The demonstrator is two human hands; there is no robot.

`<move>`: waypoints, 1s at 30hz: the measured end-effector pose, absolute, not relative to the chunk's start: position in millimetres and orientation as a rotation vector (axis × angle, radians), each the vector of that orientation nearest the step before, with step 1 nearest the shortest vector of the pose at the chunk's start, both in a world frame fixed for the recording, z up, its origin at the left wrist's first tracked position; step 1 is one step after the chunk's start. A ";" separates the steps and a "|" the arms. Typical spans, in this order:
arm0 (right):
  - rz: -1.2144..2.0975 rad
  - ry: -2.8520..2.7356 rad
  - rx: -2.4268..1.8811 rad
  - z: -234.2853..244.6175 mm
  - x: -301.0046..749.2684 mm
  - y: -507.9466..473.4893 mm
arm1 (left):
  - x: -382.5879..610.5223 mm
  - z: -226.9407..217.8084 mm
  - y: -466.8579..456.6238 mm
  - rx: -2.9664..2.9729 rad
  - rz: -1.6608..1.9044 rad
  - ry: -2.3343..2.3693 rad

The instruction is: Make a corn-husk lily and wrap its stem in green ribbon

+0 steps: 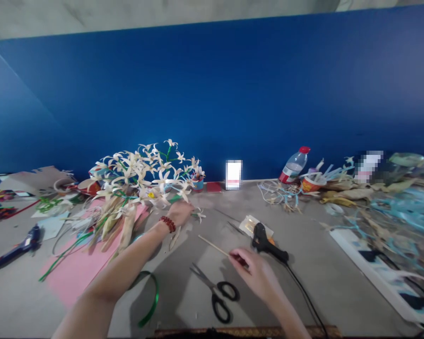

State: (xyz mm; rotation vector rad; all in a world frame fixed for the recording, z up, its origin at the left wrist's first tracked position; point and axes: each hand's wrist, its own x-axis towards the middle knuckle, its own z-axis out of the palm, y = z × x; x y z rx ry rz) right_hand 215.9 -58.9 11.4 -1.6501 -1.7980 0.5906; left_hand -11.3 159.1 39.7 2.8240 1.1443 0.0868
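Note:
My left hand (181, 214), with a red bead bracelet on the wrist, reaches to the near edge of a bunch of white flowers (162, 177) on green stems. Its fingers are mostly hidden by the back of the hand and the petals, so any hold is unclear. Close to its fingertips lies a small white flower (199, 215). Between the closed fingers of my right hand (249, 266) is a thin wooden stick (214, 246), pointing up and left. Black-handled scissors (215, 289) lie partly open just left of that hand. A black glue gun (266, 242) rests beyond it.
Pink paper (74, 270) and dried husks (108, 226) lie left, near a blue glue gun (23, 247). A green ribbon (155, 299) curls in front. At right are a bottle (294, 165), a paper cup (313, 182), blue strips (406, 207) and a power strip (367, 270).

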 end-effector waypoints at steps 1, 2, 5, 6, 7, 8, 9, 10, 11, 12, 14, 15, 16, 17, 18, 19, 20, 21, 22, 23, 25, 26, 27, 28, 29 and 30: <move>0.587 -1.807 -1.652 11.0 215.6 -58.8 | -13.7 42.5 158.2 2.828 0.089 1.164; 0.582 -1.815 -1.653 10.6 215.2 -58.9 | -16.5 45.2 156.1 2.831 0.095 1.184; 0.570 -1.834 -1.654 10.2 215.5 -60.3 | -30.4 54.6 143.3 2.822 0.130 1.224; 0.568 -1.840 -1.654 10.4 216.6 -61.1 | -37.8 58.8 136.6 2.814 0.141 1.227; 0.564 -1.844 -1.654 10.8 218.5 -62.0 | -47.1 63.7 128.7 2.805 0.143 1.218; 0.557 -1.848 -1.654 11.3 221.1 -62.9 | -58.4 69.2 119.6 2.797 0.135 1.188; 0.541 -1.849 -1.656 11.8 224.3 -63.9 | -71.5 75.0 109.5 2.794 0.125 1.131; 0.514 -1.845 -1.660 12.2 228.0 -64.9 | -86.0 80.5 98.6 2.794 0.110 1.002; 0.479 -1.835 -1.667 12.3 231.9 -65.7 | -101.0 85.2 86.9 2.776 0.062 0.865; 0.437 -1.821 -1.674 11.9 235.5 -66.2 | -115.6 88.5 74.7 2.738 -0.005 0.780; 0.358 -1.786 -1.686 9.5 240.5 -65.6 | -139.6 89.0 49.8 2.670 -0.177 0.740; 0.330 -1.770 -1.685 7.8 241.2 -64.1 | -147.8 85.9 37.9 2.663 -0.232 0.804; 0.317 -1.761 -1.683 6.0 240.3 -61.9 | -153.4 80.5 27.0 2.671 -0.276 0.867; 0.322 -1.761 -1.673 4.7 237.9 -59.1 | -156.6 73.6 17.6 2.687 -0.301 0.933; 0.342 -1.769 -1.653 4.2 234.2 -56.3 | -157.9 65.8 9.8 2.702 -0.313 0.968; 0.375 -1.783 -1.626 4.7 229.8 -53.6 | -157.9 58.2 3.8 2.725 -0.310 0.981; 0.413 -1.796 -1.597 6.2 225.0 -51.6 | -156.9 51.5 -0.5 2.756 -0.293 0.974; 0.449 -1.803 -1.570 8.5 220.6 -50.3 | -155.2 46.6 -3.1 2.788 -0.252 0.948; 0.477 -1.800 -1.553 11.2 216.7 -49.7 | -153.0 43.8 -4.0 2.810 -0.189 0.905; 0.495 -1.783 -1.551 13.8 213.6 -49.9 | -150.1 43.3 -3.0 2.816 -0.109 0.862; 0.553 -1.707 -1.575 17.6 208.2 -52.0 | -140.6 47.5 3.5 2.777 0.071 0.822; 0.623 -1.650 -1.585 18.4 205.0 -53.5 | -133.0 51.4 8.3 2.758 0.157 0.836; 0.730 -1.585 -1.578 18.5 200.9 -55.2 | -122.9 55.6 13.2 2.751 0.244 0.859; 0.869 -1.518 -1.542 18.0 195.6 -56.7 | -110.2 59.7 17.7 2.764 0.321 0.857; 1.005 -1.454 -1.480 17.1 189.2 -57.9 | -95.0 63.3 21.3 2.785 0.377 0.830; 1.113 -1.399 -1.398 16.0 182.0 -58.7 | -77.9 66.0 24.1 2.808 0.423 0.776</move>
